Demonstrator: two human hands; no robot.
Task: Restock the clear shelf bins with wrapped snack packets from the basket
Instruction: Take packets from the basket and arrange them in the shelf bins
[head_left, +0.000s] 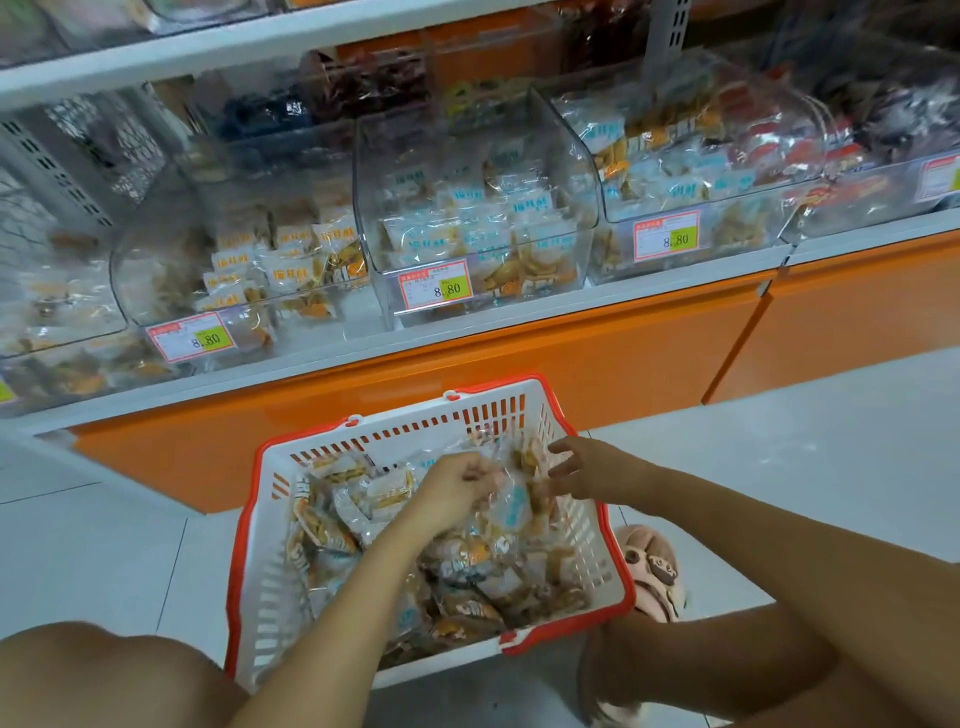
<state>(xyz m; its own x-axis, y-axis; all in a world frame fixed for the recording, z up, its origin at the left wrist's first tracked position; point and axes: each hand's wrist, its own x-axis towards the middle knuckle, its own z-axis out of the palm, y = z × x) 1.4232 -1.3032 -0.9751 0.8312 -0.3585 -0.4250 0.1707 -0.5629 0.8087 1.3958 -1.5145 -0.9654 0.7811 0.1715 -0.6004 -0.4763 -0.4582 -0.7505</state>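
Left bin: a clear bin (171, 270) is seen on the white shelf (519, 317), partly filled with orange-labelled packets.
Basket: a white, red-rimmed basket (244, 519) is set on the floor below the shelf, heaped with snack packets (467, 577).
Left hand: the left hand (457, 488) is curled, and a clear packet (511, 501) is gripped above the heap.
Middle bin: the middle bin (582, 197) is stocked with blue-labelled packets.
Right hand: the right hand (587, 467) is held over the basket's far right corner, fingers spread and loose, nothing gripped.
Slipper: a pink slipper (654, 571) is seen just beside the basket.
Right bin: the right bin (769, 218) is filled with mixed packets.
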